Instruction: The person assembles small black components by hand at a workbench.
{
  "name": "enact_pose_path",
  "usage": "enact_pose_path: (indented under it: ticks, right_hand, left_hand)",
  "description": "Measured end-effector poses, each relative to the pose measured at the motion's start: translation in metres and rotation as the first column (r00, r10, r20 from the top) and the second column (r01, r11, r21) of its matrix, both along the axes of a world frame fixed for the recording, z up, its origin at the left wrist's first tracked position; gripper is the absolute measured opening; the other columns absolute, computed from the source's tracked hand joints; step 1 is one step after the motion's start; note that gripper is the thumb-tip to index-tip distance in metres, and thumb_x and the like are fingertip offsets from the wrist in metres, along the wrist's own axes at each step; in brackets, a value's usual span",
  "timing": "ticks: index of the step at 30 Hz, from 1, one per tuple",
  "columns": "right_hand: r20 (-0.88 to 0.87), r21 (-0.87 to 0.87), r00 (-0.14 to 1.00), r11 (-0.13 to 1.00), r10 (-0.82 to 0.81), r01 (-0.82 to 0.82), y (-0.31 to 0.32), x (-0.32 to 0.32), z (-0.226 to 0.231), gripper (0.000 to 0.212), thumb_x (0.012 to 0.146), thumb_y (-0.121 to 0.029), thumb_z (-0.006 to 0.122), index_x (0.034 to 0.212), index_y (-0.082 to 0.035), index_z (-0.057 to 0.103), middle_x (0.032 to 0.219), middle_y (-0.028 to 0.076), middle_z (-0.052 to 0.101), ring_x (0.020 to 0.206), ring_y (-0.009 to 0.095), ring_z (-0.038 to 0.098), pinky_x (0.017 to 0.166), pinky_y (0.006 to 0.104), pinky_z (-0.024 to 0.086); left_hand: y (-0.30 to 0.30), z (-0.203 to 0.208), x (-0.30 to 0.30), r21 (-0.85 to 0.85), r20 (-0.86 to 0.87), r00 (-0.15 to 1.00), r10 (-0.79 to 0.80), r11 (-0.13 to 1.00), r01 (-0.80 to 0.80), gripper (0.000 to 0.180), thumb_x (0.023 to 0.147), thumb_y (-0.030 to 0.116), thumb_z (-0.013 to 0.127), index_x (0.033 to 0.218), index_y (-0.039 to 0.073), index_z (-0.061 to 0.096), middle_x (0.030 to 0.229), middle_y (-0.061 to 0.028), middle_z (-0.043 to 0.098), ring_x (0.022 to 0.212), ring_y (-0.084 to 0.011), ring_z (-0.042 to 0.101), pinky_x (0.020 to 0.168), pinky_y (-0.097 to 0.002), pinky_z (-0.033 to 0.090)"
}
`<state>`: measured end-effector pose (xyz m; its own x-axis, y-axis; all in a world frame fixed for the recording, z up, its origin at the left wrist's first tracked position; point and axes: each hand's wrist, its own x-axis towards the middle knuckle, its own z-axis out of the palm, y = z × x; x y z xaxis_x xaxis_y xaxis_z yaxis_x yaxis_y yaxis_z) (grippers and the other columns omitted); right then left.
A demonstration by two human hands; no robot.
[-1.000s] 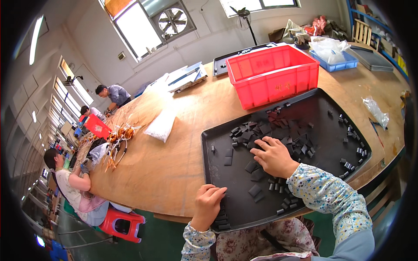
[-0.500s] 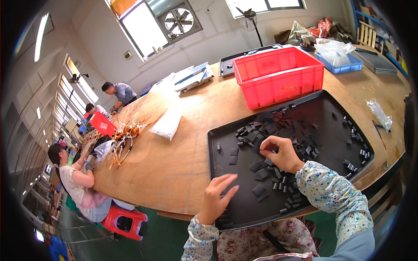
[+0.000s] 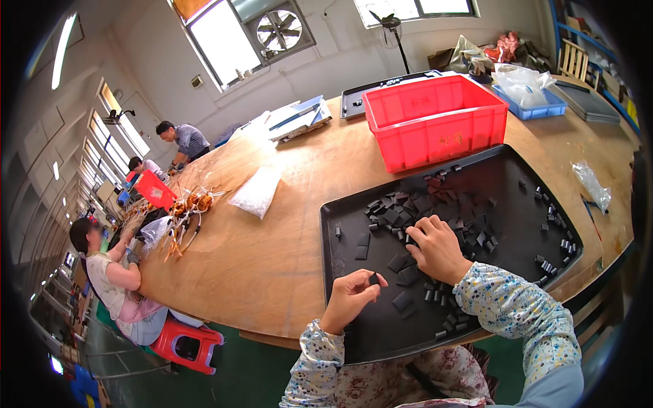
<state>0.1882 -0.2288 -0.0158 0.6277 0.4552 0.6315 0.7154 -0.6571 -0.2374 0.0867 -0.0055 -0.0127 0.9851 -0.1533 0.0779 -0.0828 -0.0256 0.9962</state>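
Presently, left hand (image 3: 350, 300): pinches one black piece (image 3: 373, 279) at the fingertips, over the tray (image 3: 513, 217), near left.
Right hand (image 3: 439, 253): fingers among loose pieces (image 3: 391, 216) mid-tray; grasp hidden, cannot tell.
Rim (image 3: 322, 234): raised, likely keeping pieces within reach.

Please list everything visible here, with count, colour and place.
Table: 1, brown, central
Near tray: 1, black, foreground
Small pieces: many, black, mostly on near tray
Large bin: 1, red, behind near tray
Far tray: 1, black, behind large bin
Basket: 1, blue, right of large bin
Flat stack: 1, grey, right of basket
Plastic bags: several, whitish, across table
Papers: several, white and blue, far side
Wires: bundle, orange and white, left
Left bin: 1, red, beside wires
Co-workers: 3, mixed colours, left
Stool: 1, red, under nearest co-worker
Fans: several, grey or black, walls
Left hand: 1, bare, over tray, pinching one piece
Right hand: 1, bare, over pieces
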Motion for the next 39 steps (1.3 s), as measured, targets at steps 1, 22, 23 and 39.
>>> enact_pose_path:
  ticks: [1,22,23,39]
  right_hand:
    - [-0.002,0.000,1.000,1.000,-0.004,0.004,0.000,0.003,-0.002,0.023,0.081,-0.018,0.072,0.100,-0.008,0.066,0.097,0.005,0.061,0.098,0.026,0.054,0.087,0.0380,0.044]
    - [-0.352,0.441,0.678,0.753,0.645,-0.488,0.013,-0.031,0.013,0.020,0.080,0.000,0.072,0.096,-0.010,0.064,0.093,0.005,0.062,0.091,0.026,0.060,0.083,0.0368,0.044]
    - [-0.371,0.461,0.636,0.729,0.677,-0.506,0.014,-0.032,0.011,0.022,0.081,0.002,0.070,0.099,-0.009,0.064,0.094,0.007,0.062,0.089,0.028,0.061,0.079,0.0372,0.047]
    - [-0.300,0.423,0.654,0.712,0.694,-0.561,0.015,-0.035,0.012,0.025,0.081,0.003,0.068,0.102,-0.012,0.063,0.093,0.006,0.057,0.084,0.028,0.058,0.074,0.0367,0.046]
  left_hand:
    - [-0.003,-0.001,0.000,0.067,0.051,0.999,-0.004,0.998,0.000,0.004,0.089,-0.002,0.066,0.089,-0.003,0.063,0.101,-0.0062,0.066,0.079,-0.0058,0.060,0.071,-0.0197,0.050]
    - [-0.007,0.001,-0.006,0.104,0.016,1.000,0.003,0.995,-0.005,0.031,0.088,0.002,0.072,0.117,-0.003,0.063,0.105,-0.0064,0.069,0.098,-0.0110,0.065,0.090,-0.0265,0.053]
    - [-0.007,0.001,-0.007,0.117,0.021,1.000,0.017,0.993,-0.020,0.030,0.087,0.002,0.073,0.116,-0.004,0.064,0.102,-0.0069,0.070,0.096,-0.0109,0.066,0.087,-0.0261,0.054]
    - [-0.010,0.006,-0.008,0.107,0.035,0.998,0.052,0.993,-0.055,0.020,0.087,0.000,0.072,0.106,-0.004,0.067,0.090,-0.0075,0.073,0.080,-0.0098,0.068,0.075,-0.0234,0.056]
